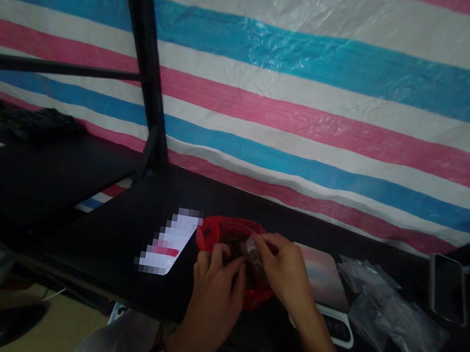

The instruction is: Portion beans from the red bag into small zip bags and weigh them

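A red plastic bag (254,299) lies open on the black table, with small dark brown pieces (234,240) inside it. Above these pieces, my right hand (285,267) pinches a small clear plastic bag (253,249). My left hand (220,284) reaches over the near rim of the red bag with its fingers curled, the tips close to the clear bag. What those left fingers hold, if anything, is hidden. Directly right of the red bag sits a flat scale (325,279) with a shiny plate and dark buttons, partly behind my right wrist.
Several clear plastic bags (400,318) lie spread right of the scale. Beyond them a phone (448,288) leans at a tilt. A white printed sheet (171,243) lies left of the red bag. A black post (147,55) rises at the table's back, before a striped tarp (315,117).
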The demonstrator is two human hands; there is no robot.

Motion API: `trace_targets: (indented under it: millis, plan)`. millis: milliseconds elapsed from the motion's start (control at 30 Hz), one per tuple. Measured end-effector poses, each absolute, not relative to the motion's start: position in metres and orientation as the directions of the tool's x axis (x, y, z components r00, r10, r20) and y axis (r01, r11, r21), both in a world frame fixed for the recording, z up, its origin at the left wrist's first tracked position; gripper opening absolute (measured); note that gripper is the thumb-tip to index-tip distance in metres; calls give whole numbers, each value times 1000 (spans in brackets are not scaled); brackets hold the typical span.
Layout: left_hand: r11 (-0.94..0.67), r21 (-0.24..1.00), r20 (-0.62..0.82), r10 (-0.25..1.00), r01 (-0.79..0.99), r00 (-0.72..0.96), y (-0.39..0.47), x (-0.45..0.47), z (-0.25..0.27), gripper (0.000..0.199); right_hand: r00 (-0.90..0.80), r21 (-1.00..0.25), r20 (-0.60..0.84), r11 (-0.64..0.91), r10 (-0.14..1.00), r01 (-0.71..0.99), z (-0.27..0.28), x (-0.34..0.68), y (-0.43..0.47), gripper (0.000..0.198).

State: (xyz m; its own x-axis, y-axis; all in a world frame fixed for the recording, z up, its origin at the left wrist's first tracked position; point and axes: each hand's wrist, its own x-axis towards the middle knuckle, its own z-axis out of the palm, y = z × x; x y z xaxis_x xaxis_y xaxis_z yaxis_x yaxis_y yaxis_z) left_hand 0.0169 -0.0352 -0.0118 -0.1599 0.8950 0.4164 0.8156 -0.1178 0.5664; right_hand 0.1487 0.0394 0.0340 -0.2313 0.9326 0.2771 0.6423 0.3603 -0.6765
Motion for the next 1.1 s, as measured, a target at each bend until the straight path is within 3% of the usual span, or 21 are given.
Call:
trace_targets:
  millis: [200,400,633,800,933,1000,1100]
  plan:
    - [-79,563,376,911,822,-170,-37,18,-9,33,-214,-640,277,346,937,686,35,147,38,29]
    - [-57,540,387,903,840,-187,-37,18,-8,35,-217,-692,260,338,941,638,30,152,40,30]
    - [-7,469,477,844,883,-246,-36,15,-8,28,-224,-820,357,419,907,389,36,165,38,32]
    - [-104,500,605,752,860,-261,-35,15,-8,34,-205,-906,314,357,927,229,37,164,30,36]
    - [-181,539,654,705,823,-274,-31,14,-4,38,-259,-900,319,377,912,218,40,162,22,30]
    - [-229,568,659,702,790,-270,-29,13,-2,38,-200,-893,350,391,915,225,46,168,21,27]
    - [-274,602,662,696,750,-277,-27,13,0,38,19,-898,372,355,928,260,54,194,25,30]
